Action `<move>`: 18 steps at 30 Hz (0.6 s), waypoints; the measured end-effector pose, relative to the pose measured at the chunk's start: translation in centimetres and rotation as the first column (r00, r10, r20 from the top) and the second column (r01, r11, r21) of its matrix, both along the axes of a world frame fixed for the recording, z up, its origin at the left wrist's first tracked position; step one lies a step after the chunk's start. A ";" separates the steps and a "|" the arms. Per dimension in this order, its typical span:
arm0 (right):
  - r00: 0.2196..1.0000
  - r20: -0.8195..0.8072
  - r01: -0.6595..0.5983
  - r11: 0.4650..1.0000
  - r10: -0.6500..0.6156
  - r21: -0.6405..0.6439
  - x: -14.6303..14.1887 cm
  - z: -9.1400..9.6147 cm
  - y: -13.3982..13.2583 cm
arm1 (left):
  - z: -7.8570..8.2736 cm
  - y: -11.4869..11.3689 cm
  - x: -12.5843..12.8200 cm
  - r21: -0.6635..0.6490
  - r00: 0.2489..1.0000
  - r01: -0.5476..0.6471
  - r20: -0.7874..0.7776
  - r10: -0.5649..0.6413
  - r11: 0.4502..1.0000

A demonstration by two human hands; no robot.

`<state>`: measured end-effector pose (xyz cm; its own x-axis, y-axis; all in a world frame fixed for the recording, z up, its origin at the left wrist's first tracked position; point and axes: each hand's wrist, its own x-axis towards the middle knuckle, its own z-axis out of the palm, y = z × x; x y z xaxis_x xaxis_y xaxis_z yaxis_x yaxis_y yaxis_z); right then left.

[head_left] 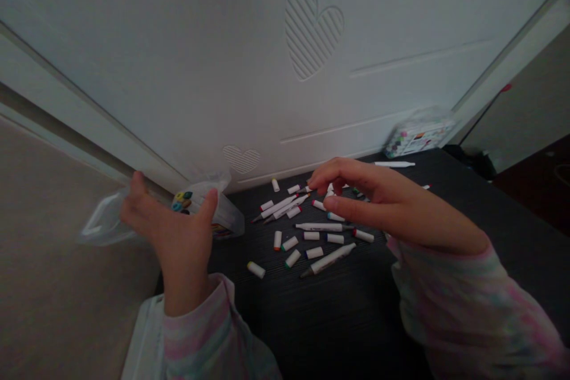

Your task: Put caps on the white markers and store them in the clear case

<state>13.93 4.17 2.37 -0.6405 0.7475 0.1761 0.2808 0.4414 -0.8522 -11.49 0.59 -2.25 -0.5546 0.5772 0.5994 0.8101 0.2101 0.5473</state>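
My left hand [171,231] grips a clear plastic marker case [218,214] at the dark table's left edge; coloured marker ends [182,202] show inside it. My right hand [360,193] hovers over a scatter of white markers [320,227] and loose caps [289,243] on the dark table [338,320]. Its fingers are bent downward and pinched together at the pile near a small marker [307,189]; what the fingertips hold, if anything, is too small to make out. Both arms wear pastel striped sleeves.
A white panel with embossed hearts [312,29] stands right behind the table. A second clear box of markers [418,133] sits at the back right, with a lone white marker [394,164] before it. A beige wall lies left, dark floor right.
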 end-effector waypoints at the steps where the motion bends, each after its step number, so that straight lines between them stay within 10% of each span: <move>1: 1.000 -0.008 0.004 1.000 -0.004 0.006 0.0 0.0 0.0 | 0.4 -0.2 0.6 0.018 0.995 -0.005 -0.096 0.007 1.000; 6: 0.996 -0.071 0.054 0.999 -0.053 0.007 0.0 -0.2 0.0 | 0.4 0.2 4.4 0.008 0.954 0.255 -0.165 -0.250 0.967; 10: 0.990 -0.120 0.083 0.996 -0.081 0.016 0.1 -0.3 0.1 | -2.2 2.0 5.8 -0.431 0.803 0.551 0.042 -0.594 0.715; 18: 0.981 -0.157 0.118 0.993 -0.118 -0.004 0.1 -0.4 0.1 | -5.7 3.8 4.9 -0.727 0.823 0.393 0.004 -0.569 0.563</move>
<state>13.98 4.29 1.94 -0.5121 0.8149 0.2715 0.1948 0.4180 -0.8873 -6.60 4.43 -7.90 0.0170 0.9998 -0.0108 0.9740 -0.0141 0.2263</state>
